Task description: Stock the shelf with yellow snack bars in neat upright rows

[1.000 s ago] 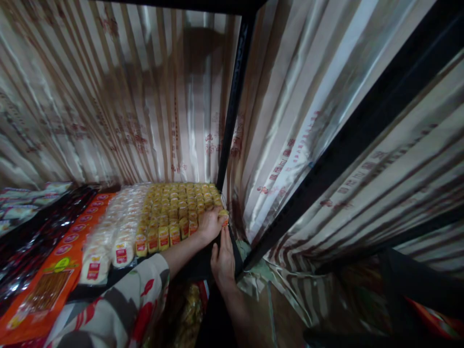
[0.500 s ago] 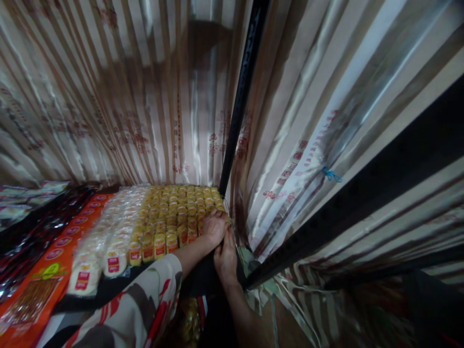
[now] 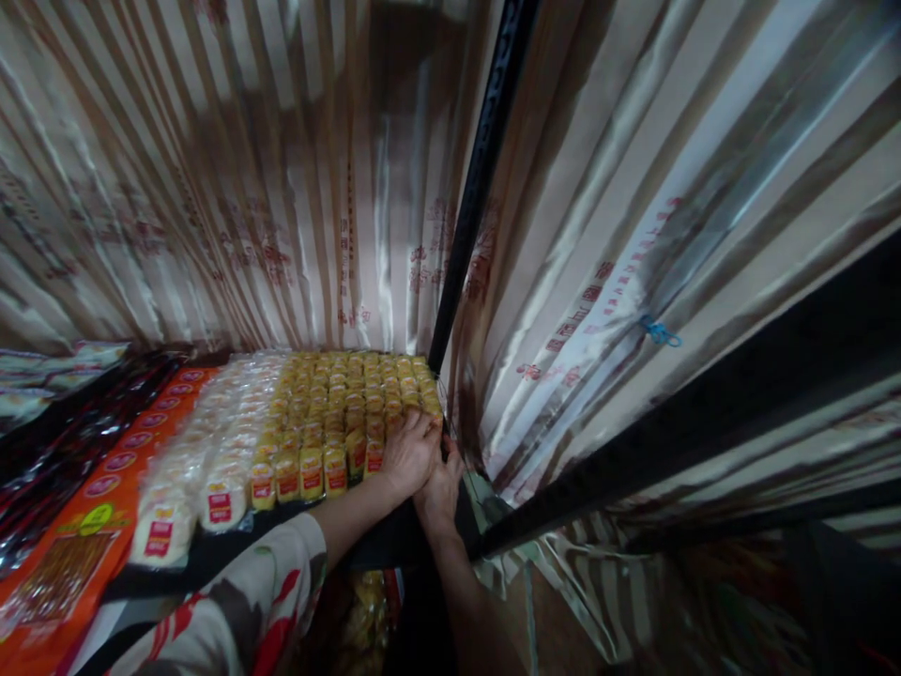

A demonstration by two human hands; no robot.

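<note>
Rows of small yellow plastic-wrapped snack packets [image 3: 330,404] stand close together on a dark shelf, several with red labels facing me. My left hand [image 3: 412,457] lies over the front right corner of these rows. Its fingers are bent, with a bit of yellow-orange wrapper showing at the tips. Just below and right of it is my right hand [image 3: 439,488], its fingers curled at the shelf's right end and touching the left hand. What the right fingers grip is hidden. The packets under both hands are partly covered.
White wrapped packets [image 3: 225,502] stand left of the yellow ones, then a large orange bag [image 3: 105,512] and dark shiny packs [image 3: 77,451]. A black upright post [image 3: 479,178] rises at the back corner. A black beam [image 3: 633,422] slants at right. Printed striped curtains [image 3: 384,216] hang behind.
Both hands have shifted slightly down, and the left hand's fingers now spread more over the corner packets. The view has tilted a little. The packet rows look the same.
</note>
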